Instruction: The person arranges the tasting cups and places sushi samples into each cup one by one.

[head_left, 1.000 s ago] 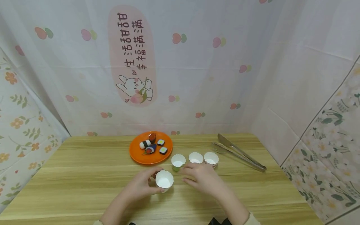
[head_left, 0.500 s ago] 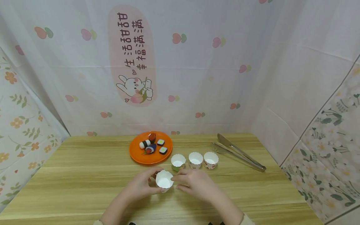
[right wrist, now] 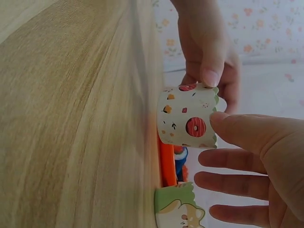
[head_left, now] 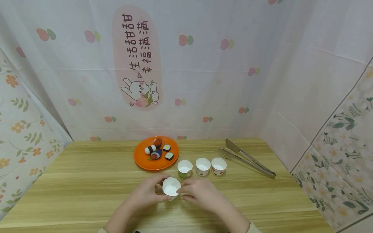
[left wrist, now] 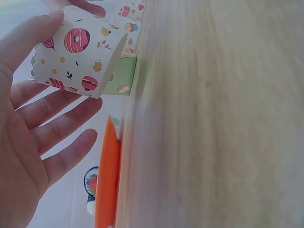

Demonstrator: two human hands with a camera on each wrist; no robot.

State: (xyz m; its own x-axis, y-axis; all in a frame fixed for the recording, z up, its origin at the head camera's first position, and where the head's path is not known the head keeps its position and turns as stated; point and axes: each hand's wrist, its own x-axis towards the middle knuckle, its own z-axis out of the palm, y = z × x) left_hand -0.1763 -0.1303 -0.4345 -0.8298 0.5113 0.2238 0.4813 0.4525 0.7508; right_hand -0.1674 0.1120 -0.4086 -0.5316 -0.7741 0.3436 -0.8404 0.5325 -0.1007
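My left hand [head_left: 148, 191] holds a white paper baking cup [head_left: 171, 186] printed with red donuts, thumb on the near side and fingers round the far side. The left wrist view shows this cup [left wrist: 78, 50] tilted, its scalloped rim towards the palm. My right hand [head_left: 201, 193] pinches the rim on the right; in the right wrist view its thumb [right wrist: 237, 130] lies on the rim, while the index finger is hidden. Behind the hands stand three more baking cups in a row: a green one [head_left: 185, 174], a patterned one [head_left: 202, 171] and another patterned one [head_left: 218, 171].
An orange plate [head_left: 142, 163] with several sushi pieces [head_left: 155, 154] sits at the back, left of the cup row. Metal tongs [head_left: 250, 160] lie at the back right. The wooden table [head_left: 87, 181] meets cloth-covered walls behind and at the right.
My right hand has moved left and nearer, away from the row of cups, to the rim of the held baking cup. The left hand has barely moved.
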